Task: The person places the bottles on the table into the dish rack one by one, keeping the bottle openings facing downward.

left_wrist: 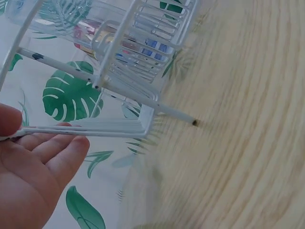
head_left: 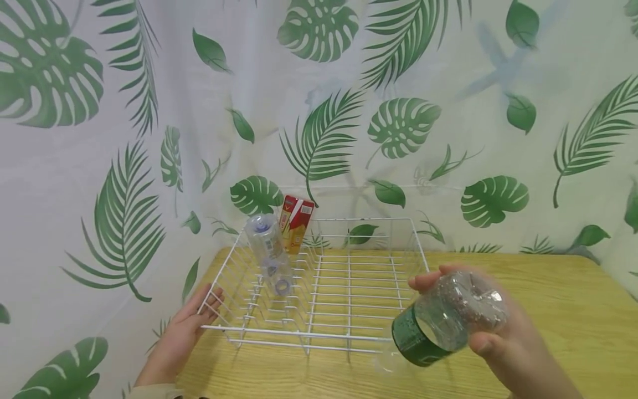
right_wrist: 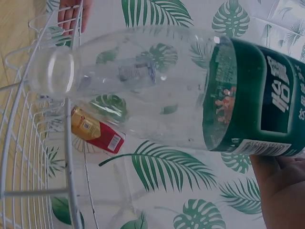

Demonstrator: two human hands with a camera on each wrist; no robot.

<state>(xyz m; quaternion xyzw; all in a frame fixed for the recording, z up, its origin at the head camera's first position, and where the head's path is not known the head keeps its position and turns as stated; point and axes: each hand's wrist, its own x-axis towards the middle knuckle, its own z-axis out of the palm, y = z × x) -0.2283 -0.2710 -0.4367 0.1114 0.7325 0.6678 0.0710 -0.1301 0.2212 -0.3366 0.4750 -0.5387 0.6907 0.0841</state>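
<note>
In the head view, my right hand [head_left: 513, 338] grips the base end of a clear plastic bottle [head_left: 448, 316] with a green label. The bottle is tilted, its neck pointing down and left near the front right corner of a white wire dish rack [head_left: 349, 335]. No cap shows on its mouth in the right wrist view. My left hand [head_left: 191, 316] is at the rack's left front corner; in the left wrist view the rack wire [left_wrist: 95, 132] passes between its thumb and fingers. Inside the rack's left part, another clear bottle [head_left: 266, 244] leans beside a red and yellow carton [head_left: 296, 224].
The rack stands on a light wooden table [head_left: 548, 288]. Behind and to the left hangs a white curtain [head_left: 329, 210] printed with green leaves. A rack foot [left_wrist: 190, 120] reaches toward the tabletop in the left wrist view.
</note>
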